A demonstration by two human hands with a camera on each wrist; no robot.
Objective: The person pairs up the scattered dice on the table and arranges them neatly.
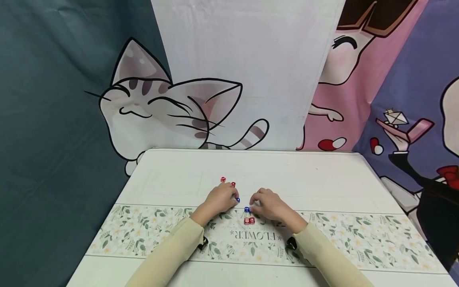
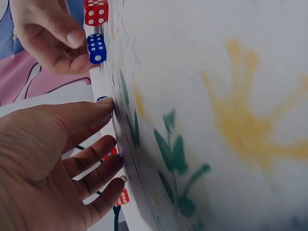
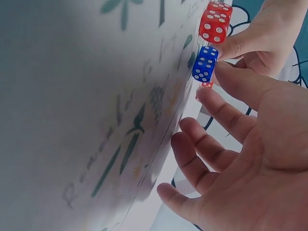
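Lying just beyond my left hand [image 1: 219, 198] are two red dice [image 1: 223, 179], one of them right against the fingers as the head camera shows it. That grip is closed at the tips, thumb and forefinger pinching a small blue die [image 1: 238, 200]. Inward from it, between both hands, I see another blue die [image 1: 246, 209] on the white table [image 1: 287, 175], and on its wrist side a second red pair [image 1: 246, 221] side by side. Below those, the floral band [image 1: 143, 239] reads "FLOWER" [image 1: 255, 235], upside down to me, between two asterisks. My right hand [image 1: 269, 205] is released, fingers spread, its thumb against or just beside that middle blue die; I cannot tell which. Beside this grip, blurred lettering [image 3: 90, 164] seems to begin "Roman".
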